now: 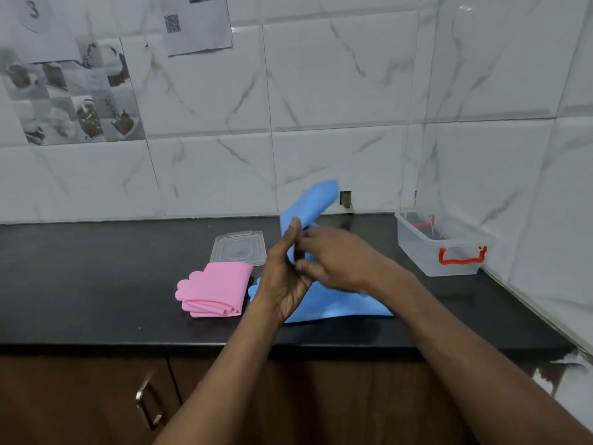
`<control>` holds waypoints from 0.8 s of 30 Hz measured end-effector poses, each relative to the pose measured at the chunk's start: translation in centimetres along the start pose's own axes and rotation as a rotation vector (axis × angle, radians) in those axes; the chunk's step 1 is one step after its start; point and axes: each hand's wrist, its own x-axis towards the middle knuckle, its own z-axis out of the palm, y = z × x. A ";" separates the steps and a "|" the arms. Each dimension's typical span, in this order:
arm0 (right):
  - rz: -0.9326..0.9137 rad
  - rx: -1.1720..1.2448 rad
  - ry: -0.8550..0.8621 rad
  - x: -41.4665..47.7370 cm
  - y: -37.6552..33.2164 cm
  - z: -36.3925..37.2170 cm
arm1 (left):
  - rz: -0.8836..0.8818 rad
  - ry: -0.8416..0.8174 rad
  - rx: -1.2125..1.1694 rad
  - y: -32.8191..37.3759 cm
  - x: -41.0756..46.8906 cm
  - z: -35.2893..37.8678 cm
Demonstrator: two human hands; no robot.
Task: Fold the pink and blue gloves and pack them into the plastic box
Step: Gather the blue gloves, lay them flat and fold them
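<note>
Both hands meet mid-counter [96, 284], left hand [282, 274] and right hand [333, 261] pinching the blue glove [308, 203]. Its far end stands up and the rest lies beneath them. Pink gloves [213, 292] lie folded just left, and the box [414, 248] sits far right, well apart.

The bench [96, 284] is a black, smooth top that runs along the tiled wall into the right corner. The pink gloves [215, 290] lie folded on it near the middle, with a clear lid [239, 247] lying flat just behind them. A blue glove [337, 305] lies just to their right. The plastic box [414, 248], with a red handle, stands open well apart at the right end.
</note>
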 end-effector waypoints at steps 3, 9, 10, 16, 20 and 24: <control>-0.041 0.060 -0.073 -1.1 0.7 2.1 | -0.052 0.023 0.093 -0.6 0.7 -1.6; 0.271 0.541 0.304 -0.9 4.1 0.1 | -0.041 0.113 0.336 1.3 2.6 -1.9; 0.294 0.549 0.401 -0.8 4.7 -0.5 | -0.024 0.132 0.370 1.8 2.8 -1.8; 0.401 0.626 0.587 -0.7 6.7 -3.6 | 0.211 0.056 0.636 4.5 4.2 -1.0; 0.448 0.591 0.610 -0.1 5.9 -5.1 | 0.291 0.078 0.802 5.4 4.9 1.0; 0.508 0.922 0.636 1.3 3.0 -7.4 | 0.599 0.305 1.311 4.1 5.2 3.6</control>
